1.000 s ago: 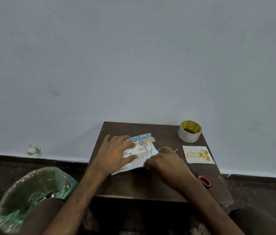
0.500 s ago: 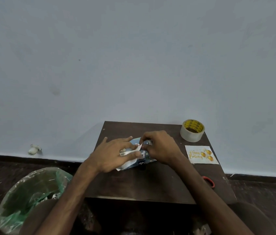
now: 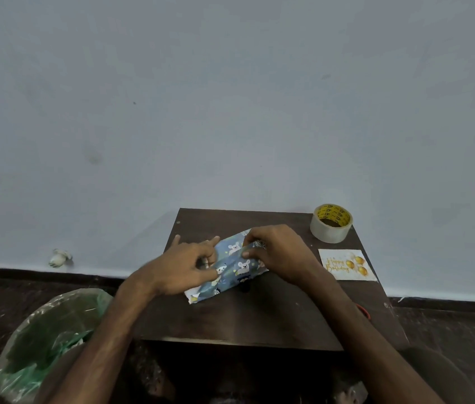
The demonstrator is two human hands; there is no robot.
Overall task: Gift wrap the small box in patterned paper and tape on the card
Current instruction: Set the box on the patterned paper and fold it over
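Progress: roughly mid-wrap, my read. Paper (image 3: 231,266) is folded over the box, which is fully hidden under it, at frame centre on the table (image 3: 259,316). Left hand (image 3: 183,266) has fingers curled on the paper's left end, thumb on top, holding the bundle down. Right hand (image 3: 280,252) pinches a paper flap at the bundle's top edge. No tape visible on the seam, and the lower-left end of the paper looks loose, white underside showing. Left to do: tape the seam, fold and tape the ends, tape on the card. Tape roll (image 3: 331,224) sits at the table's upper-right corner, card (image 3: 347,264) flat just below it; both apart from the bundle, neither in hand. Both hands are busy, so one must let go to fetch tape and the fold may spring open. Red item (image 3: 364,311) at the table's right edge, mostly hidden by the forearm; can't tell what. Bin (image 3: 49,339) with green liner at lower left, off the table.
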